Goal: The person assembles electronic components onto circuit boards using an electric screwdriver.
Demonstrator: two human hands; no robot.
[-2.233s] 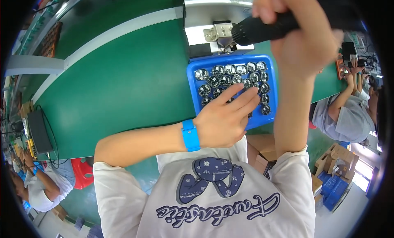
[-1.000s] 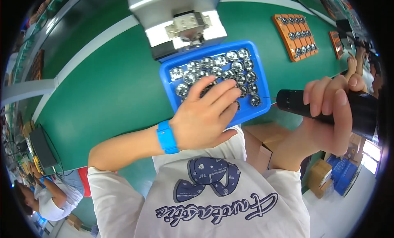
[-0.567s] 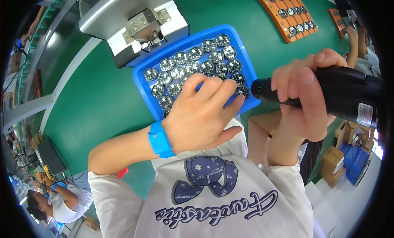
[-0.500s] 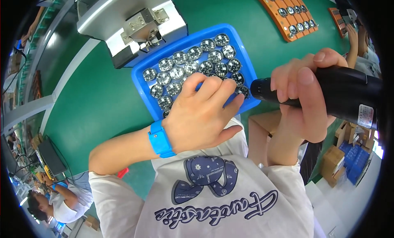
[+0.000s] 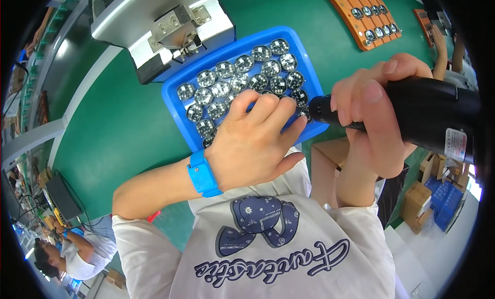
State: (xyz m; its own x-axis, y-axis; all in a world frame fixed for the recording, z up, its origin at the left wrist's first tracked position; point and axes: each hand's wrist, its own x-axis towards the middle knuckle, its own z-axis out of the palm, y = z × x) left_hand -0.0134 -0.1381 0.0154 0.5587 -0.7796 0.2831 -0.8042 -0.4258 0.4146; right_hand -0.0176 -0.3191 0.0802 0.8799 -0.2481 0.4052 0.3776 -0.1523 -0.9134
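A blue tray [image 5: 172, 111] holds rows of small round circuit modules [image 5: 240, 82] with clear rims. Over its near part lies my left hand [image 5: 255, 139], wearing a blue wrist strap [image 5: 202, 173]. Its thumb and forefinger are apart, while the other fingers bend down, their tips hidden. The forefinger reaches close to the modules at the tray's right edge; contact is unclear. My right hand [image 5: 379, 118] wraps round a black electric screwdriver [image 5: 428, 111], held nearly level. The tool's nose overlaps the tray's right rim in view; no bit can be made out.
A metal fixture [image 5: 178, 33] stands behind the tray on the green table [image 5: 118, 123]. Orange racks [image 5: 363, 20] of round modules lie at the back right. Cardboard boxes [image 5: 415, 206] are at lower right. Other people [image 5: 77, 252] sit left and far right.
My right hand and the screwdriver have shifted slightly left. The tray sits slightly further left and up in view; my left hand keeps nearly the same pose.
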